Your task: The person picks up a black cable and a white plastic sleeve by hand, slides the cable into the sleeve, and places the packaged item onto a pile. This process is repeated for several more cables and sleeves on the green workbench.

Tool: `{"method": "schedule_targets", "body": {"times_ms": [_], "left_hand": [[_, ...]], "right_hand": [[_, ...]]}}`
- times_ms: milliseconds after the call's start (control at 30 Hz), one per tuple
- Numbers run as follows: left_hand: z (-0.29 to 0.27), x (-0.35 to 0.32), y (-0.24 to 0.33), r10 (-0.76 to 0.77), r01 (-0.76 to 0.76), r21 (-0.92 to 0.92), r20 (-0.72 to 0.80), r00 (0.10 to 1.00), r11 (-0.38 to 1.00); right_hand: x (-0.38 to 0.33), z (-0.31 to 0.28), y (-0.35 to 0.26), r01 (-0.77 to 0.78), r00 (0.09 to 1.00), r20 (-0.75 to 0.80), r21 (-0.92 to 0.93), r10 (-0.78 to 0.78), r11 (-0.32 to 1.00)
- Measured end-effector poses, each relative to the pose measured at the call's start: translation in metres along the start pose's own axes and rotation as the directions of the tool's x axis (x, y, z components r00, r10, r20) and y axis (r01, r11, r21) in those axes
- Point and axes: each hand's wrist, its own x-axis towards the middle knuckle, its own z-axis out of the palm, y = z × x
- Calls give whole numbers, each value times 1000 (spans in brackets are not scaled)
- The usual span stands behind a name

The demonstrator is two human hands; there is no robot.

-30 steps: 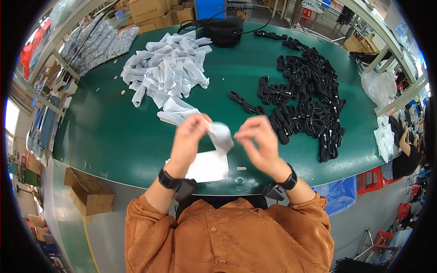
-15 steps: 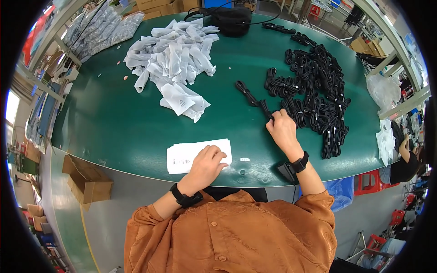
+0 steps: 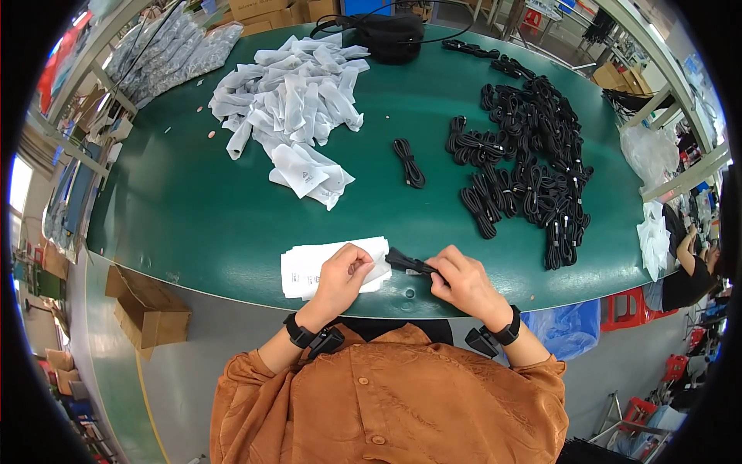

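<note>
The right hand (image 3: 466,284) pinches one end of a coiled black cable (image 3: 406,262) between thumb and fingers, just above the near edge of the green surface (image 3: 209,224). The cable's other end points left and meets the right end of a stack of flat white bags (image 3: 305,267). Over that same end of the stack, the left hand (image 3: 338,280) has its fingers bent inward, close to the thumb; whether it grips the top bag I cannot tell. Both wrists wear dark bands, and the sleeves (image 3: 243,387) are rust brown

Beyond the stack, toward the far left, lies a loose pile of whitish bags (image 3: 301,100), a few of them spilling toward the person. To the right of this pile, one coil of cable (image 3: 409,163) lies by itself, well apart from the large heap of black cables (image 3: 533,155) on the right of the surface. A black pouch (image 3: 393,39) sits at the far edge. On the floor to the left stands a cardboard box (image 3: 151,309) with its flaps up; to the right are a blue plastic bag (image 3: 568,329) and a red stool (image 3: 630,309)
</note>
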Motion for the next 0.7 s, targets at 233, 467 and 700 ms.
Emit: {"method": "schedule_targets", "body": {"times_ms": [233,467,700], "left_hand": [[-2,2,2,244,-243,-29,66,967,970],[-5,6,12,406,-419,184,104,908,889],[-13,16,21,232,-231,-34,22,972,972]], "right_hand": [[0,10,11,-59,977,213,233,8,971],[10,22,5,-346,923,304,384,236,856],[31,34,-17,68,997,-61,329,-51,942]]}}
